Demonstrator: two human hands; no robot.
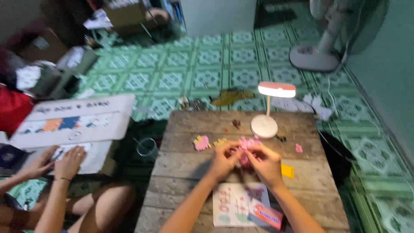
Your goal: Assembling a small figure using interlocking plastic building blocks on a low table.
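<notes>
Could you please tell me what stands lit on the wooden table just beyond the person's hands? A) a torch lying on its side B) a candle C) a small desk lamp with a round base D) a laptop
C: a small white lamp with a round base stands upright on the table, its head glowing, just beyond both hands.

My left hand (223,162) and right hand (268,165) pinch a pink block model (248,146). It's above the wooden table (181,172), near a lit lamp (269,108).
</notes>
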